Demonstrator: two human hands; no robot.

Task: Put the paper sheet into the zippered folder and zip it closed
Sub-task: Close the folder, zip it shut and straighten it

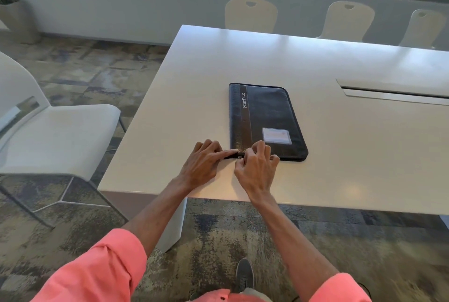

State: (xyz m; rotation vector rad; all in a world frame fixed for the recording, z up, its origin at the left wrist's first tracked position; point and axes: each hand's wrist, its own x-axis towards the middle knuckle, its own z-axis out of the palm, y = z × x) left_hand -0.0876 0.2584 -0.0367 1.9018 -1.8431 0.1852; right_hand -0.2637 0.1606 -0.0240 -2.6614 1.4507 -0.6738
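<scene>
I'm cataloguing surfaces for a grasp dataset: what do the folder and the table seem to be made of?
The folder looks like dark leather or an imitation: grained, slightly glossy cover, a clear plastic card window, and a zip edge where both hands work. The table looks like smooth white laminate or painted board; its semi-gloss top reflects window light. Neither can be told for certain.

I see a dark navy folder with a black grained strip down its left side, white lettering on a plain dark band, and a pale, clear-covered label near its lower right. It lies on a glossy white counter. My sleeves are coral pink. The carpet is mottled in grey, beige and blue patches. The chairs are white to cream, my shoe grey.
</scene>
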